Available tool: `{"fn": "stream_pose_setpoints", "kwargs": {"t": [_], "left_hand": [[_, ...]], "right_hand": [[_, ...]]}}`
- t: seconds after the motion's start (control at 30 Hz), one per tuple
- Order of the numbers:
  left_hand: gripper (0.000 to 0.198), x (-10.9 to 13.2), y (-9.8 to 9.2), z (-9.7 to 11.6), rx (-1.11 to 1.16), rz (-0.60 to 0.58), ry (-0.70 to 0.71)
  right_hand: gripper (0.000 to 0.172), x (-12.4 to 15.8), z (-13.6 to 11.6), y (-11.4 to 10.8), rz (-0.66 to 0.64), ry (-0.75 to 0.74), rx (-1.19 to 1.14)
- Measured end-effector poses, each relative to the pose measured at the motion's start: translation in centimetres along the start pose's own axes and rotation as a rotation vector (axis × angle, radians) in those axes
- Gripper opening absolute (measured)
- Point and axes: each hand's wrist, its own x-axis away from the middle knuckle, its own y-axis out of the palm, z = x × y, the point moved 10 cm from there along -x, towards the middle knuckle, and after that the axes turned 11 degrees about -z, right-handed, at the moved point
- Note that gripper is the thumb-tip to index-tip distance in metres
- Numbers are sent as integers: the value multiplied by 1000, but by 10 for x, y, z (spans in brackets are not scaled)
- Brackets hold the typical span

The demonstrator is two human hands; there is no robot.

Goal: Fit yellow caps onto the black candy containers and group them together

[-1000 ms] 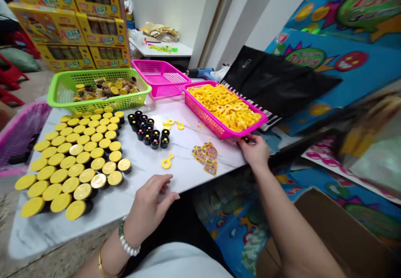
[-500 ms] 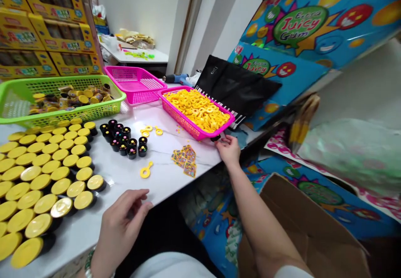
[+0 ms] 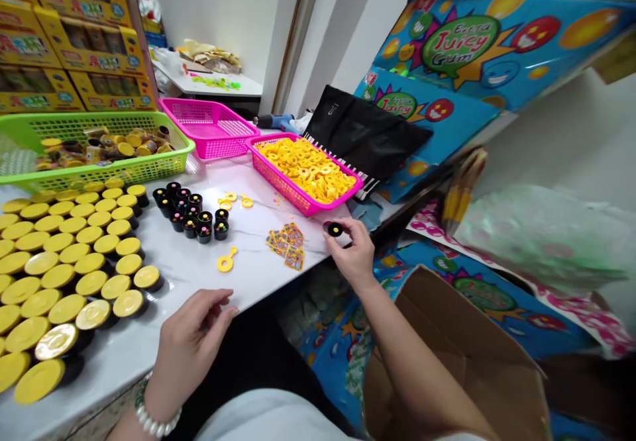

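Observation:
My right hand (image 3: 356,255) pinches a small round black cup (image 3: 334,230) between thumb and fingers at the table's front edge. A yellow spot shows in the middle of the cup. My left hand (image 3: 189,338) hovers by the near table edge with its fingers loosely bent, thumb apart, and nothing in it. Beyond it lies a yellow ring piece with a small loop (image 3: 225,263). Several printed stickers (image 3: 287,245) lie in an overlapping patch left of the right hand. Similar black cups (image 3: 191,214) stand grouped mid-table, with pink or yellow bits inside.
Rows of yellow-capped black pots (image 3: 74,270) cover the table's left. Behind stand a green basket (image 3: 163,163) of small labelled pots, a pink basket (image 3: 223,147), and another pink basket (image 3: 303,200) heaped with yellow ring pieces (image 3: 311,173). A cardboard box (image 3: 462,355) stands below, right.
My right hand has drawn back from the near corner of the ring-filled basket, towards me. The black cup in it has turned so its yellow spot shows. My left hand has barely moved.

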Motion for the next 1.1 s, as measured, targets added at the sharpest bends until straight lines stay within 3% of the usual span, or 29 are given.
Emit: {"fn": "stream_pose_setpoints", "kwargs": {"t": [0.1,0.27,0.43,0.8,0.97,1.1], "left_hand": [[14,-2,-1,3,19,3,-9],[11,-9,-6,27,87,3,11],[15,-10,-1,51,45,-61,105],[17,7,22,45,-256,-359,126],[14,16,33,57,-350,-488,275],[25,27,33,74,-525,-407,461]], "right_hand": [[27,13,-38,2,-45,-77,-145],[31,40,-112,42,-459,-249,-264],[37,63,-170,56,-643,-485,-358],[36,86,-191,79,-825,-633,-247],[31,100,-192,97,-1170,-551,-382],[32,108,-193,99,-1342,-537,-406]]}}
